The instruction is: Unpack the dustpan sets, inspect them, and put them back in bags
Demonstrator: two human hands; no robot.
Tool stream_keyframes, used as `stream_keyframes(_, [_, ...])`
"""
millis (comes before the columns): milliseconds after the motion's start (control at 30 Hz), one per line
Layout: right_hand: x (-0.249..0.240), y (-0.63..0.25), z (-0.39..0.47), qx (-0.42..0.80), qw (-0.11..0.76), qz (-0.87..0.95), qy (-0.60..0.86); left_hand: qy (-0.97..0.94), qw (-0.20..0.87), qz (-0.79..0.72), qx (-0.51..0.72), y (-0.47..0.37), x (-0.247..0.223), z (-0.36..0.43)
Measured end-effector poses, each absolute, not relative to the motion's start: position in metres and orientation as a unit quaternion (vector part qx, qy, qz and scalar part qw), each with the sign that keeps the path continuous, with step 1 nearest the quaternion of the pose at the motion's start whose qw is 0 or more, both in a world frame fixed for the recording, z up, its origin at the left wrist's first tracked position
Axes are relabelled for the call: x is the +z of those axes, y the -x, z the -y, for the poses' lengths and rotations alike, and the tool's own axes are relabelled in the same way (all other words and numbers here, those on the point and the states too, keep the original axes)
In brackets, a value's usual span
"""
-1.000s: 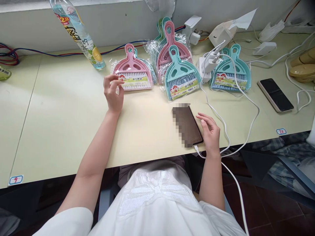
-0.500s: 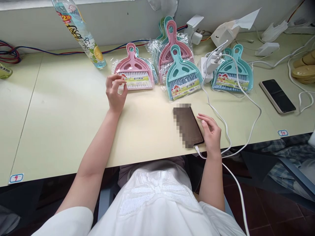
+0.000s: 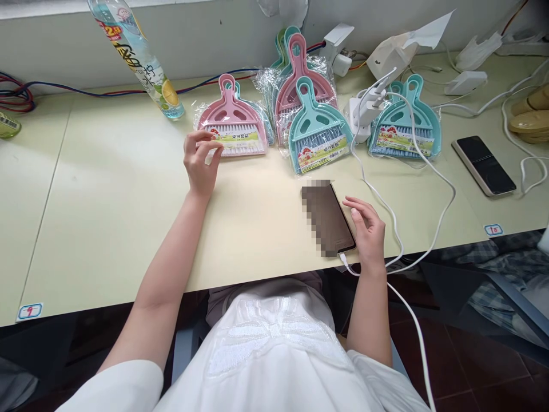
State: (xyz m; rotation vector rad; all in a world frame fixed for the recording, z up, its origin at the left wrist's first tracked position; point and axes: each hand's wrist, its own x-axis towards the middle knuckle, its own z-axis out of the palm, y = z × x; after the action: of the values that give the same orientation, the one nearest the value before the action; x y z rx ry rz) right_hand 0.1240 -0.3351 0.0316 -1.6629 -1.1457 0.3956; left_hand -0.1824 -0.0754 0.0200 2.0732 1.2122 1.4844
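My left hand (image 3: 201, 163) is raised at the lower left corner of a bagged pink dustpan and brush set (image 3: 234, 117). Its fingers are curled and the thumb and forefinger tips come together in front of the set's label. Whether they pinch the clear bag or anything small, I cannot make out. My right hand (image 3: 366, 226) lies at the right side of a phone (image 3: 341, 223), fingers loosely stretched and holding nothing. The phone lies flat, part of it blurred out, with a white charging cable (image 3: 343, 260) plugged into its lower end.
Behind stand bagged turquoise (image 3: 319, 126) and pink (image 3: 295, 94) dustpan sets, with another turquoise set (image 3: 405, 126) right of a white power strip (image 3: 362, 117). A drink bottle (image 3: 148, 74) stands at left. White cables loop past my right hand. A second phone (image 3: 484, 166) lies at right.
The view has shifted very slightly. Both hands, the phone and the dustpan sets stay practically where they were.
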Motion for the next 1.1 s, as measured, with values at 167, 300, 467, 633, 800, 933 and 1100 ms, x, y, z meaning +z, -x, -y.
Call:
stream_keyframes(167, [0.031, -0.124, 0.335, 0.163, 0.515, 0.477, 0.693, -0.720, 0.163, -0.421, 0.526, 0.182, 0.020, 0.075])
stream_keyframes(300, [0.032, -0.124, 0.335, 0.164, 0.513, 0.478, 0.694, -0.719, 0.152, -0.421, 0.531, 0.183, 0.019, 0.074])
stream_keyframes(467, [0.037, -0.122, 0.336, 0.170, 0.509, 0.473, 0.699, -0.719, 0.144, -0.426, 0.530, 0.183, 0.017, 0.073])
stream_keyframes(633, [0.041, -0.119, 0.336, 0.166, 0.514, 0.457, 0.707, -0.721, 0.149, -0.423, 0.527, 0.183, 0.014, 0.073])
stream_keyframes(800, [0.042, -0.119, 0.337, 0.168, 0.506, 0.459, 0.710, -0.712, 0.148, -0.430, 0.535, 0.183, 0.011, 0.074])
stream_keyframes(933, [0.041, -0.119, 0.337, 0.164, 0.502, 0.461, 0.713, -0.706, 0.136, -0.449, 0.531, 0.181, 0.015, 0.078])
stream_keyframes(1100, [0.041, -0.120, 0.337, 0.168, 0.503, 0.460, 0.712, -0.702, 0.133, -0.456, 0.531, 0.181, 0.016, 0.079])
